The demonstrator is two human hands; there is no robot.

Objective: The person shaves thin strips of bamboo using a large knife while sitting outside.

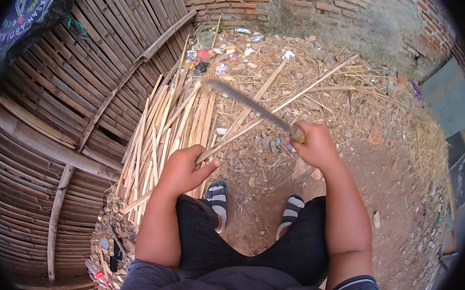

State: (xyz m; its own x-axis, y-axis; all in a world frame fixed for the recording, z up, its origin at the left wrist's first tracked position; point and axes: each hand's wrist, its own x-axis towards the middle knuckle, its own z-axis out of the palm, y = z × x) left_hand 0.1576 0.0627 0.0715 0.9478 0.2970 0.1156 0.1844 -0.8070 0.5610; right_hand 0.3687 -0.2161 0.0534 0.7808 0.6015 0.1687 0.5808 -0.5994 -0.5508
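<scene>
My right hand (314, 145) is closed round the handle of a machete (251, 104), its long dark blade pointing up and to the left. The blade passes above a pale bamboo strip (295, 99); whether they touch I cannot tell. My left hand (183, 169) grips the near end of that strip, thumb stretched out to the right. The strip runs from there away to the far right. Beside and beyond my left hand lies a pile of split bamboo strips (161, 124) on the ground.
A bamboo slat wall (110, 45) stands along the left, and a brick wall (328, 14) closes the far side. Litter and rubble (233, 53) cover the ground before it. Dry straw (429, 142) lies at the right. A plastic bottle (97, 272) rests at the lower left.
</scene>
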